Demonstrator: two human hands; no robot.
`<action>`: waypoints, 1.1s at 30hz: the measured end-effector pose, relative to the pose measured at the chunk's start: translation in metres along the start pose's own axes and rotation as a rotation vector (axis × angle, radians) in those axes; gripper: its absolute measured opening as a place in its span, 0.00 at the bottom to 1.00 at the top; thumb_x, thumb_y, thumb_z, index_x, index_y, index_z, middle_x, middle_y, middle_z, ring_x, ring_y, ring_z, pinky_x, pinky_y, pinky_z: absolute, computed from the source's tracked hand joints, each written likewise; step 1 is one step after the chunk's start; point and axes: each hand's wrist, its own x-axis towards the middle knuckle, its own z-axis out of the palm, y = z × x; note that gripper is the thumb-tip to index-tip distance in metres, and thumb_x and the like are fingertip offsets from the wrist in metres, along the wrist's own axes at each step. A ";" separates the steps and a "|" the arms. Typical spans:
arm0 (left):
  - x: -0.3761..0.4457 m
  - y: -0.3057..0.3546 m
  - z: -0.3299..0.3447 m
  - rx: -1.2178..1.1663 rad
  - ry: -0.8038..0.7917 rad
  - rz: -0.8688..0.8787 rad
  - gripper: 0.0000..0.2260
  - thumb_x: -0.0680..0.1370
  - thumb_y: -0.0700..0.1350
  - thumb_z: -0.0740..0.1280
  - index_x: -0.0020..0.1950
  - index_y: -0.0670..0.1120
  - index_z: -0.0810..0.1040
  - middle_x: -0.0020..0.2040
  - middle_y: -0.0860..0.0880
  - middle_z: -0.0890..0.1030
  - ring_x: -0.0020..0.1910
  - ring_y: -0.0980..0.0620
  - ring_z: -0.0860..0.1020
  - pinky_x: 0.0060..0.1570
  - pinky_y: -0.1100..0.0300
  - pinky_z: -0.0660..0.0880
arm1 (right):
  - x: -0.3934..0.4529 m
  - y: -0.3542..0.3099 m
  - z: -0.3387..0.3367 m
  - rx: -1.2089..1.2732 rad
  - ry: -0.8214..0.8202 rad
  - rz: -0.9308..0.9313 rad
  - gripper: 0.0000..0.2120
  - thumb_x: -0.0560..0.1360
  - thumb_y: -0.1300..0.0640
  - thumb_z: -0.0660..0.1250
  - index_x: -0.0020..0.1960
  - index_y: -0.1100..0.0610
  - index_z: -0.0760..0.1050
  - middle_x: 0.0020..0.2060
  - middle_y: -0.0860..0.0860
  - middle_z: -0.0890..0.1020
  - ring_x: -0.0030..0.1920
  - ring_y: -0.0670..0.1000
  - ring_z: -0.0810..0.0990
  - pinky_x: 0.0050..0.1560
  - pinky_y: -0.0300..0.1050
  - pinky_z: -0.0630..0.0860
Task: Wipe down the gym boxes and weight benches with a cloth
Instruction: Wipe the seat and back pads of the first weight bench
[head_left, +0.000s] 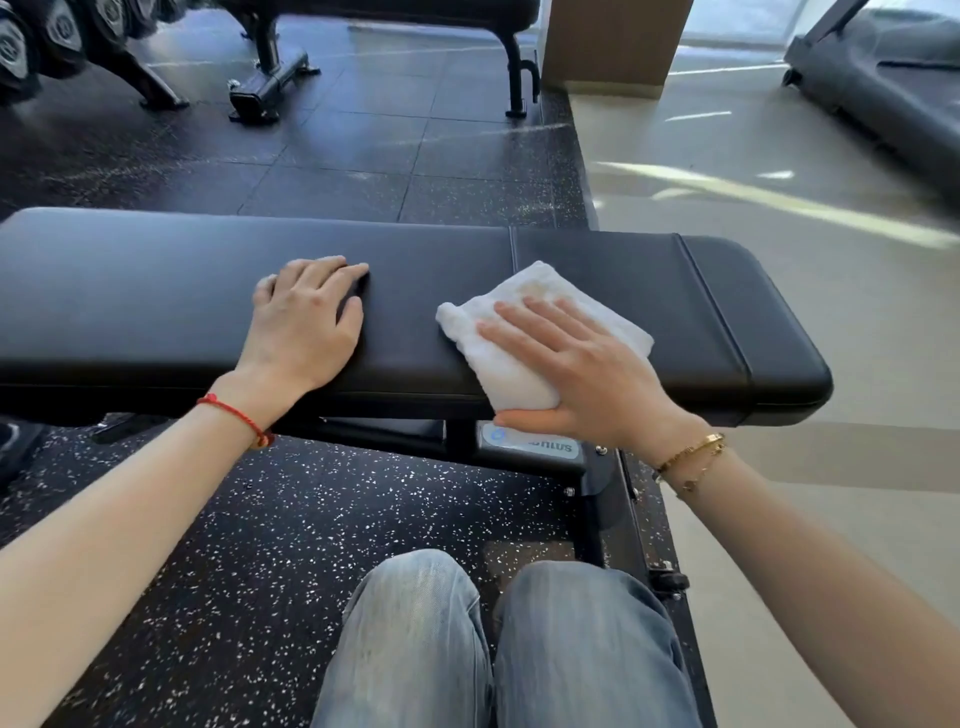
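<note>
A black padded bench (156, 312) runs across the view. The right hand (576, 374) lies flat on a folded white cloth (524, 296), fingers straight and spread, thumb hooked under the cloth at the bench's near edge. The cloth sits on the pad's right part. The left hand (304, 317) rests palm down on the pad, fingers relaxed, holding nothing.

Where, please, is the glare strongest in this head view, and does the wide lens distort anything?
Head view: glare streaks the pale floor at right, washing out near the treadmill; the weight bench bows from wide-angle distortion; the right hand on the cloth is sharp.
</note>
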 end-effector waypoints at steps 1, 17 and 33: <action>-0.001 0.001 0.002 -0.010 0.006 -0.001 0.18 0.81 0.46 0.59 0.71 0.52 0.72 0.73 0.50 0.72 0.73 0.46 0.66 0.73 0.45 0.59 | 0.001 -0.002 0.000 -0.045 -0.010 0.010 0.41 0.75 0.28 0.57 0.80 0.50 0.56 0.78 0.51 0.61 0.78 0.57 0.60 0.77 0.59 0.54; -0.002 -0.004 0.009 -0.011 0.041 0.007 0.19 0.81 0.49 0.58 0.72 0.54 0.72 0.72 0.52 0.72 0.72 0.46 0.65 0.71 0.44 0.59 | -0.006 -0.016 -0.004 0.008 0.018 0.176 0.38 0.76 0.27 0.50 0.78 0.47 0.61 0.78 0.50 0.63 0.77 0.57 0.61 0.77 0.58 0.55; -0.002 -0.003 0.010 -0.029 0.051 -0.031 0.19 0.81 0.48 0.59 0.72 0.54 0.72 0.73 0.51 0.72 0.74 0.46 0.65 0.75 0.43 0.58 | 0.024 0.001 -0.003 0.217 -0.112 0.366 0.29 0.78 0.31 0.48 0.78 0.35 0.52 0.80 0.43 0.53 0.80 0.51 0.46 0.78 0.53 0.40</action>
